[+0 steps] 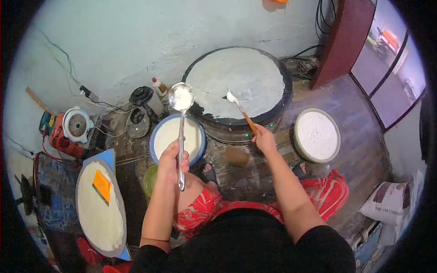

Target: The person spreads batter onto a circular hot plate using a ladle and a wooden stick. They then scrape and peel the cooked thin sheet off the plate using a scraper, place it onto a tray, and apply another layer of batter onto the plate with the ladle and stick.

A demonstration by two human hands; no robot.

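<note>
Ladle and wooden-handled tool held near a round griddle (241, 79)
Left of the griddle, the left hand (175, 160) has its fingers closed around the long handle of a metal ladle (183, 96) holding white batter, its bowl near the griddle's left rim, beside a blue basin (157, 139); at the griddle's front, the right hand's (265, 139) fingers grip a wooden-handled tool (245, 113), its batter-coated end over the griddle's pale layer.
</note>
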